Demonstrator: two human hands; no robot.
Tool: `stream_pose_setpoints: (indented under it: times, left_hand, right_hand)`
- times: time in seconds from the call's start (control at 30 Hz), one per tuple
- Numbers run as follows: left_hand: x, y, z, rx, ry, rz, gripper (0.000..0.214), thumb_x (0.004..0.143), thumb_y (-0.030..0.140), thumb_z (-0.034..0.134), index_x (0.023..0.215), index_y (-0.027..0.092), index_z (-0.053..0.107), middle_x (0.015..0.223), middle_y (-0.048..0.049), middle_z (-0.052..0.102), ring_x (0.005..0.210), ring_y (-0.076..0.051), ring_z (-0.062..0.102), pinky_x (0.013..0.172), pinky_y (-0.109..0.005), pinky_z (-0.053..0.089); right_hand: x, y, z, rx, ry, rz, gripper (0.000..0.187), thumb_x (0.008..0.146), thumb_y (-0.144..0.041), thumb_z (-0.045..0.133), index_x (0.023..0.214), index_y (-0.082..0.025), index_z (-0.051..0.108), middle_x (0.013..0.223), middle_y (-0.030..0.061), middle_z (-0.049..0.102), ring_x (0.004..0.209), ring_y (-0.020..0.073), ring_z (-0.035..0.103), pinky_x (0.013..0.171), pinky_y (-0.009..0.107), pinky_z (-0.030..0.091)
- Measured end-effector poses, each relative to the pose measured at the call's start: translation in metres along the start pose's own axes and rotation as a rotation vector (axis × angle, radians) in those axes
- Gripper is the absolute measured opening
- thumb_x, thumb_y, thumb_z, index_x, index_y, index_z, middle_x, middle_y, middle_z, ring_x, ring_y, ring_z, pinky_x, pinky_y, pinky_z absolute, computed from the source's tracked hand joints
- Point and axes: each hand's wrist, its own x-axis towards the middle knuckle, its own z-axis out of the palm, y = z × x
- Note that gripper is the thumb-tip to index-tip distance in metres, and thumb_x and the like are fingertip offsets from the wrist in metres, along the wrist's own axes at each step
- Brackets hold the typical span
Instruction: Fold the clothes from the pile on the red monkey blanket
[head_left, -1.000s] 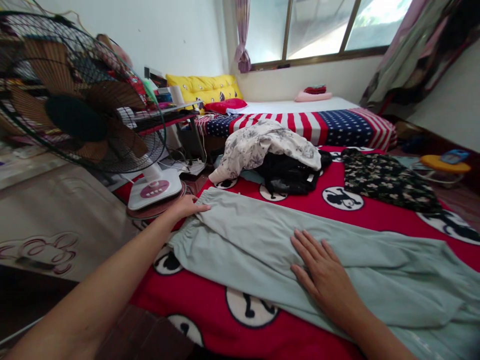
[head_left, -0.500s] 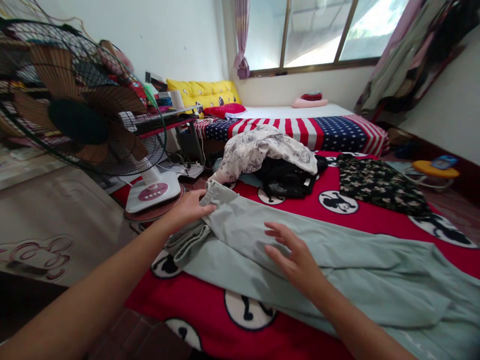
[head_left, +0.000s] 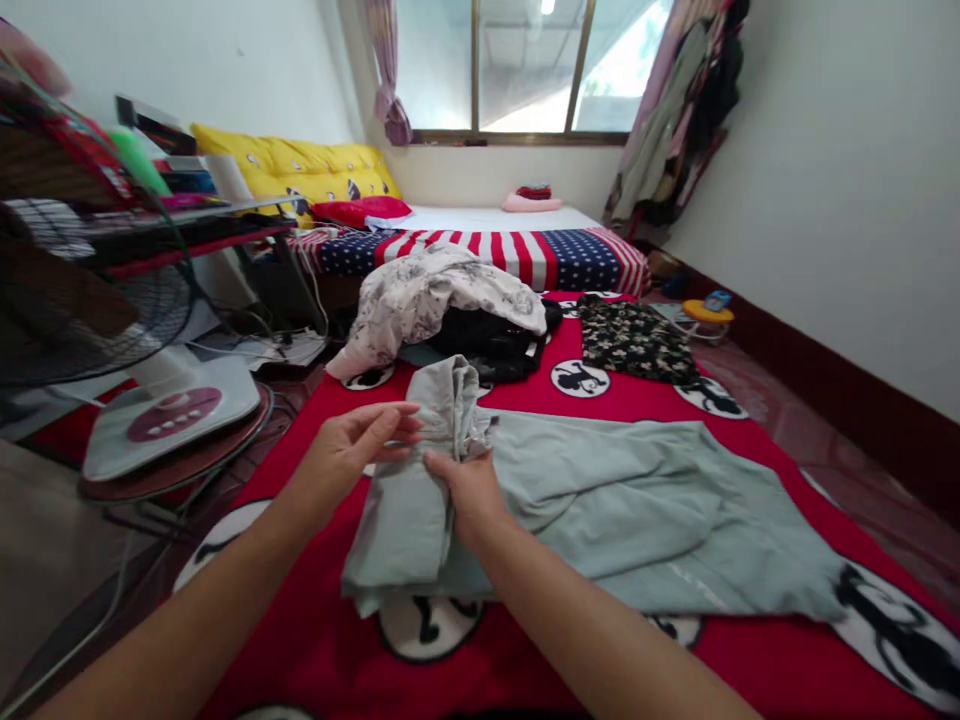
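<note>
Where bunched up at the near left of the red blanket (head_left: 637, 400), holds the pale green trousers (head_left: 615, 500) in both hands: left hand (head_left: 352, 450) pinched on the raised fold, right hand (head_left: 469, 490) clamped on cloth just beside it. Farther off, a heap of clothes (head_left: 442, 300); left, a fan base (head_left: 172, 410).

The red cartoon-print blanket (head_left: 750, 660) before you carries a pale green garment (head_left: 600, 500), bunched at its left end; beyond it lie a white floral garment (head_left: 435, 300), a black garment (head_left: 487, 345) and a dark flowered garment (head_left: 634, 340).
</note>
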Motion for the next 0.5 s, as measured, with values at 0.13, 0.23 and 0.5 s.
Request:
stream_pose_setpoints:
  times: [0.13, 0.23, 0.5]
  left_hand:
    - [0.003, -0.010, 0.013, 0.240, 0.123, 0.261, 0.054, 0.085, 0.052, 0.059, 0.131, 0.023, 0.055, 0.128, -0.0108, 0.063, 0.119, -0.027, 0.058, 0.102, -0.043, 0.047]
    - [0.004, -0.026, 0.046, 0.414, -0.026, 0.382, 0.058, 0.093, 0.049, 0.048, 0.145, 0.025, 0.040, 0.149, -0.0106, 0.045, 0.137, -0.027, 0.041, 0.114, -0.047, 0.033]
    - [0.013, -0.035, 0.154, 0.715, -0.292, 0.533, 0.054, 0.097, 0.047, 0.039, 0.149, 0.034, 0.031, 0.159, -0.0070, 0.025, 0.148, -0.028, 0.016, 0.116, -0.060, 0.017]
  right_hand:
    - [0.007, -0.027, -0.046, -0.007, 0.212, -0.038, 0.050, 0.053, -0.015, 0.074, 0.102, -0.022, 0.066, 0.095, 0.0002, 0.075, 0.091, 0.0237, 0.068, 0.089, 0.041, 0.052]
    - [0.003, -0.061, -0.085, -0.071, 0.303, -0.081, 0.049, 0.051, -0.014, 0.075, 0.098, -0.023, 0.068, 0.091, -0.0008, 0.076, 0.090, 0.0237, 0.069, 0.090, 0.040, 0.052]
    - [-0.023, -0.140, -0.194, -0.315, 0.471, -0.186, 0.045, 0.048, -0.015, 0.077, 0.092, -0.020, 0.071, 0.089, 0.0025, 0.076, 0.091, 0.0269, 0.069, 0.085, 0.041, 0.054]
